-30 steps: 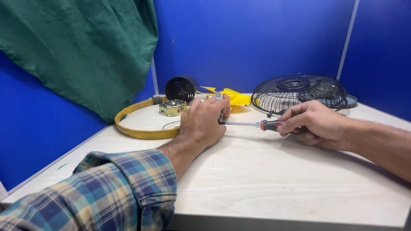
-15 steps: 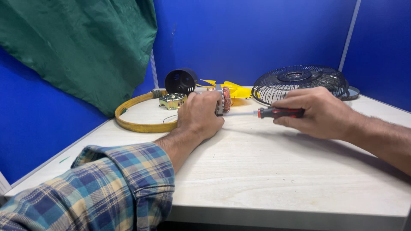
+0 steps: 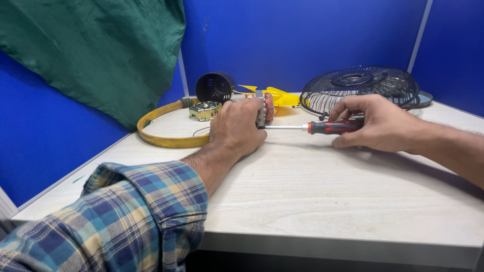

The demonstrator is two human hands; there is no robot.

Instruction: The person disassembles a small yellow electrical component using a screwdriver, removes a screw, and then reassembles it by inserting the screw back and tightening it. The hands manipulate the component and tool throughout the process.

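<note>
Nearest the camera, a blue, yellow and white plaid sleeve [image 3: 116, 216] covers the left forearm, rolled back above the wrist, lying over the pale wood-grain table [image 3: 322, 201]; further in, the left hand [image 3: 237, 126] is clenched around a small metal fan motor with copper-coloured windings [image 3: 265, 108], holding it on the tabletop near the middle of the table; level with it, the right hand [image 3: 378, 123] grasps the red and black handle of a screwdriver [image 3: 330, 127], fingers curled over the grip, the steel shaft lying level and its tip meeting the motor's side; to the left of the left hand lies a yellow plastic ring [image 3: 166, 138], with a small brass-coloured metal gearbox [image 3: 204, 111] just inside its far edge; behind these stand a black cylindrical plastic housing [image 3: 214, 86], a yellow plastic fan blade [image 3: 280, 95] and a black wire fan guard [image 3: 363, 88]; a green cloth [image 3: 96, 50] hangs on the blue partition at the far left.
</note>
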